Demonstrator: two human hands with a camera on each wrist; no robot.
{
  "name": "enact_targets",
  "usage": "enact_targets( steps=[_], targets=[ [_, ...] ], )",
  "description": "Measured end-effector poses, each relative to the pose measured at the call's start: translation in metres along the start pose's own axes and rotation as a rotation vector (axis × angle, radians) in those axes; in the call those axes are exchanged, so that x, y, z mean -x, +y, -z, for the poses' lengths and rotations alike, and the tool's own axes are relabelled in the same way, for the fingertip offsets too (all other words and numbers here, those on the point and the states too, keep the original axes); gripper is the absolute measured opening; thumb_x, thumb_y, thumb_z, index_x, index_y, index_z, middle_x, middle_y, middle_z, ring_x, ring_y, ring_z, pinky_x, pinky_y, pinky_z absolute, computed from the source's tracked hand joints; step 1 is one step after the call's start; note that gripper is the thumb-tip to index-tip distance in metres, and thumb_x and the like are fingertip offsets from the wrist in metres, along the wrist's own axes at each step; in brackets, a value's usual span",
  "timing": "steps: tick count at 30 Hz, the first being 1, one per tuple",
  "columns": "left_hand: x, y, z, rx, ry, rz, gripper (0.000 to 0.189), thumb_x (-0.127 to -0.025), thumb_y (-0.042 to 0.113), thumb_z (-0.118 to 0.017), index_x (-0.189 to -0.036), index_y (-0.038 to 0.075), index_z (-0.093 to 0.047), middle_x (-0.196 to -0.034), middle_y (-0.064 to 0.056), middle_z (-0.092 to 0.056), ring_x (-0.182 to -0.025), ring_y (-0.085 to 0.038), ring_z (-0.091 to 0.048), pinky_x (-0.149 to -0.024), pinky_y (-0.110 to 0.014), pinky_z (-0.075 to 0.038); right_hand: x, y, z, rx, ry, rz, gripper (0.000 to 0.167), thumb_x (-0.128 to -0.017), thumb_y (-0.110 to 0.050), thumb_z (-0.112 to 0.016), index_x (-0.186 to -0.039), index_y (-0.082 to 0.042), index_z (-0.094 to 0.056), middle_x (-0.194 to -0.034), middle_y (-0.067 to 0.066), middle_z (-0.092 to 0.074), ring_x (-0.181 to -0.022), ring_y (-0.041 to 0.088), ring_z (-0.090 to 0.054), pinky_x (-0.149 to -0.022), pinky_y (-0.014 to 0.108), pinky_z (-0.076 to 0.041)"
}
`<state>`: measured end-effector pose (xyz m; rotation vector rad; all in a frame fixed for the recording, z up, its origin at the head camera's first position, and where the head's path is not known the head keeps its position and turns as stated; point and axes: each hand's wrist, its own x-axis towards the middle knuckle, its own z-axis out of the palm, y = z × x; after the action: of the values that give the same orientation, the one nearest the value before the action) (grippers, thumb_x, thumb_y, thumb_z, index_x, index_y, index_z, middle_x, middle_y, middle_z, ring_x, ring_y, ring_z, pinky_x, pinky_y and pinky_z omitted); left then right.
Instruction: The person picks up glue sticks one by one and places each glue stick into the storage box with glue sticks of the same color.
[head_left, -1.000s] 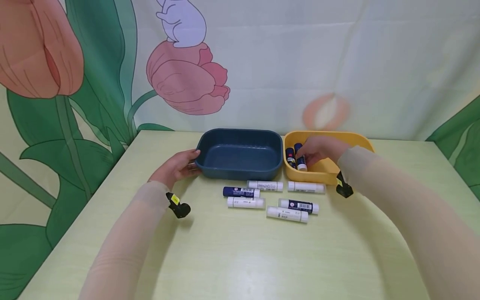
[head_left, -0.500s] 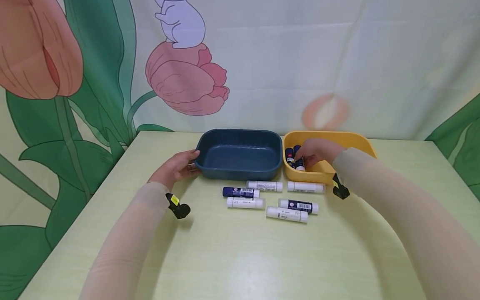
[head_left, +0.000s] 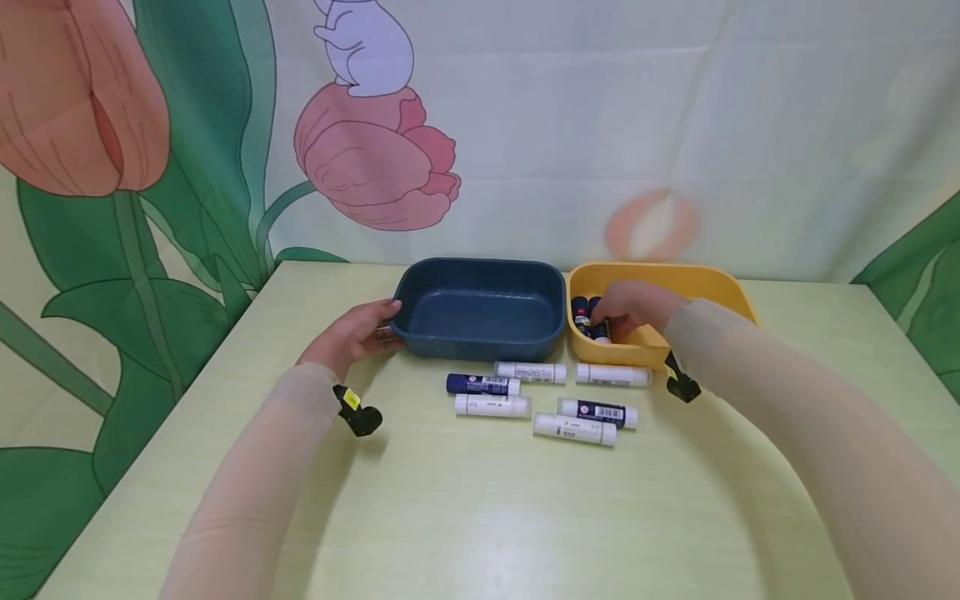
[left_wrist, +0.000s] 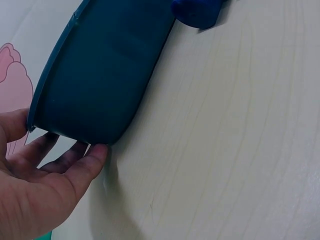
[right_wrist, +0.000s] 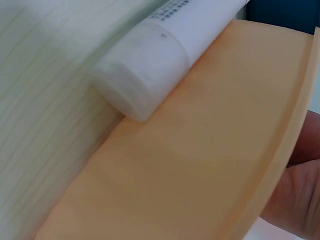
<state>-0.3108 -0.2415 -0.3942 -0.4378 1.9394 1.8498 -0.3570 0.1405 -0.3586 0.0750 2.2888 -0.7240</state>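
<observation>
My left hand (head_left: 369, 332) rests against the left wall of the dark blue tray (head_left: 480, 342); in the left wrist view the thumb lies at the rim and the fingers (left_wrist: 82, 159) touch the foot of the blue tray (left_wrist: 100, 75). My right hand (head_left: 613, 319) reaches down into the yellow tray (head_left: 705, 279) and pinches a dark blue glue stick (head_left: 600, 330), which lies beside another blue stick (head_left: 580, 317). The fingers hide most of the held stick. The blue tray holds nothing.
Several glue sticks lie on the pale green table (head_left: 480, 517) in front of the trays: white ones (head_left: 531, 372) (head_left: 613, 375) (head_left: 492, 405) (head_left: 574, 428) and blue ones (head_left: 483, 384) (head_left: 597, 412). A white stick (right_wrist: 165, 55) lies against the yellow tray's outer wall (right_wrist: 200, 165). A flower-print cloth hangs behind.
My right hand has sunk a little lower into the yellow tray with the blue stick. The left hand and the sticks on the table have stayed put.
</observation>
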Motion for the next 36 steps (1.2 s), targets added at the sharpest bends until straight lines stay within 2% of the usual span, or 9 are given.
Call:
enact_targets(
  steps=[8, 13, 19, 22, 27, 29, 32, 36],
  targets=[
    [-0.001, 0.000, 0.001, 0.007, -0.014, -0.004, 0.058, -0.113, 0.029, -0.034, -0.165, 0.013, -0.016, -0.169, -0.018, -0.024, -0.142, -0.027, -0.041, -0.127, -0.045, -0.031, 0.005, 0.001, 0.002, 0.000, -0.015, 0.026, 0.050, -0.107, -0.018, -0.051, -0.146, 0.013, -0.042, -0.144, 0.031, -0.053, -0.108, 0.027, -0.065, -0.111, 0.038, -0.052],
    [-0.001, 0.000, 0.000, 0.016, -0.008, -0.005, 0.058, -0.113, 0.029, -0.034, -0.165, 0.013, -0.016, -0.169, -0.017, -0.024, -0.147, -0.029, -0.037, -0.127, -0.045, -0.031, 0.018, 0.010, 0.002, 0.007, 0.022, 0.078, 0.054, -0.107, -0.022, -0.052, -0.147, 0.012, -0.040, -0.143, 0.030, -0.051, -0.113, 0.030, -0.064, -0.107, 0.038, -0.055],
    [-0.001, -0.001, -0.001, 0.029, -0.009, -0.001, 0.057, -0.113, 0.028, -0.033, -0.165, 0.013, -0.016, -0.170, -0.018, -0.023, -0.151, -0.032, -0.033, -0.127, -0.046, -0.030, 0.055, 0.025, 0.001, 0.018, 0.084, 0.254, 0.063, -0.108, -0.023, -0.048, -0.155, 0.014, -0.025, -0.153, 0.035, -0.041, -0.135, 0.047, -0.050, -0.112, 0.051, -0.049],
    [-0.001, 0.000, -0.001, 0.038, -0.005, 0.002, 0.057, -0.113, 0.027, -0.033, -0.165, 0.013, -0.016, -0.170, -0.018, -0.023, -0.152, -0.032, -0.032, -0.127, -0.046, -0.029, 0.077, 0.031, -0.004, 0.079, 0.170, 0.364, 0.061, -0.107, -0.022, -0.050, -0.154, 0.012, -0.031, -0.148, 0.034, -0.047, -0.131, 0.048, -0.054, -0.109, 0.054, -0.051],
    [0.000, 0.001, -0.002, 0.036, 0.000, 0.008, 0.057, -0.113, 0.027, -0.033, -0.166, 0.014, -0.015, -0.170, -0.017, -0.022, -0.153, -0.032, -0.032, -0.127, -0.046, -0.029, 0.113, 0.041, -0.025, 0.231, 0.385, 0.502, 0.051, -0.103, -0.022, -0.060, -0.144, 0.007, -0.050, -0.135, 0.030, -0.060, -0.120, 0.044, -0.061, -0.103, 0.055, -0.054],
    [0.001, 0.001, -0.003, 0.036, -0.003, 0.011, 0.058, -0.113, 0.028, -0.033, -0.166, 0.015, -0.014, -0.171, -0.016, -0.021, -0.153, -0.032, -0.031, -0.127, -0.046, -0.029, 0.125, 0.044, -0.038, 0.246, 0.432, 0.556, 0.047, -0.101, -0.019, -0.064, -0.140, 0.006, -0.055, -0.131, 0.029, -0.064, -0.118, 0.043, -0.063, -0.101, 0.055, -0.054],
    [0.003, 0.001, -0.003, 0.035, -0.019, 0.003, 0.059, -0.113, 0.029, -0.033, -0.166, 0.014, -0.013, -0.171, -0.017, -0.019, -0.153, -0.032, -0.030, -0.128, -0.046, -0.028, 0.139, 0.047, -0.060, 0.289, 0.444, 0.610, 0.043, -0.098, -0.017, -0.069, -0.136, 0.002, -0.061, -0.128, 0.023, -0.068, -0.113, 0.038, -0.066, -0.097, 0.052, -0.057],
    [0.002, -0.001, -0.003, 0.031, -0.036, -0.008, 0.058, -0.113, 0.028, -0.031, -0.166, 0.012, -0.012, -0.171, -0.018, -0.018, -0.152, -0.031, -0.030, -0.129, -0.045, -0.027, 0.143, 0.049, -0.089, 0.411, 0.389, 0.632, 0.037, -0.095, -0.017, -0.074, -0.128, -0.003, -0.068, -0.121, 0.014, -0.073, -0.107, 0.029, -0.068, -0.095, 0.046, -0.059]
  ],
)
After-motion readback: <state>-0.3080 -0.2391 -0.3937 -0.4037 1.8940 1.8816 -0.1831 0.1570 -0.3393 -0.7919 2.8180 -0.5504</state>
